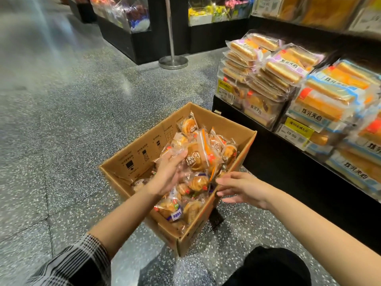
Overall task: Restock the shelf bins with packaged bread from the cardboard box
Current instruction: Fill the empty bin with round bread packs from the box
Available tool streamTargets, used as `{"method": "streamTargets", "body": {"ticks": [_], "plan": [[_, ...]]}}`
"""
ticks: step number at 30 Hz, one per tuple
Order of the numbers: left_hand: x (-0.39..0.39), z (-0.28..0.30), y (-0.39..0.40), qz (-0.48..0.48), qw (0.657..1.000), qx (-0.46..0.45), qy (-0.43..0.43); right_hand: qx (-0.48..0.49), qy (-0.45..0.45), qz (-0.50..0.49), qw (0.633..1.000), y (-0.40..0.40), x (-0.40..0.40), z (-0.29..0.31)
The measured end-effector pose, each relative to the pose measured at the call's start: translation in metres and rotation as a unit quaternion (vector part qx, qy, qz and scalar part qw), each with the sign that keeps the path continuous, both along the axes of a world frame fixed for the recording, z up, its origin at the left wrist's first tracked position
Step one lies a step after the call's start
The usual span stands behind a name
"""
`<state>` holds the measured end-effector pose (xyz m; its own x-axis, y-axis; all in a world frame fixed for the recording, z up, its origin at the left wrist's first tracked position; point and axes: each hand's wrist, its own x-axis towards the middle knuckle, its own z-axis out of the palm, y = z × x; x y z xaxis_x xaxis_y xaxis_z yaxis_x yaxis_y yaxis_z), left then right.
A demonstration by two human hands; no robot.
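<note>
Left hand (169, 174) grips bread packets (193, 153); box (233, 168) below

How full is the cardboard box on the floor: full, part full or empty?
Part full. The cardboard box holds wrapped buns heaped toward its right side, while bare inner wall shows on the left.
</note>
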<state>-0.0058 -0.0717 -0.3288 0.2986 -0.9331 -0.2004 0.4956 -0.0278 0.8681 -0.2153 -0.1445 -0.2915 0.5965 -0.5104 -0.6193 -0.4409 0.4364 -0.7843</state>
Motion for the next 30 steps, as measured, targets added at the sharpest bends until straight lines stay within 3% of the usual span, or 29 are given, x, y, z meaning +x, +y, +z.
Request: {"method": "streamTargets", "body": {"ticks": [3,5,8,13,21,28,30], "plan": [[-0.028,-0.004,0.005,-0.029,0.994,-0.007,0.102,0.050,-0.040,-0.033,0.997,0.013,0.007,-0.003],[-0.044,-0.013,0.002,-0.041,0.993,0.006,0.113,0.067,-0.077,-0.087,0.991,0.018,0.012,-0.005],[-0.059,-0.022,0.001,-0.055,0.996,0.062,0.037,0.064,-0.103,-0.215,0.969,0.019,0.015,-0.007],[-0.046,-0.037,-0.008,-0.064,0.983,0.128,-0.113,-0.061,-0.075,-0.284,0.954,0.011,0.002,-0.003],[-0.021,-0.086,-0.063,0.023,0.937,0.289,-0.195,-0.082,-0.028,-0.307,0.948,-0.010,-0.023,-0.012],[-0.039,-0.097,-0.115,-0.002,0.901,0.289,-0.323,-0.060,-0.025,-0.276,0.959,-0.025,-0.030,-0.021],[-0.046,-0.097,-0.123,0.008,0.896,0.302,-0.325,-0.052,-0.026,-0.273,0.960,-0.027,-0.033,-0.022]]}}
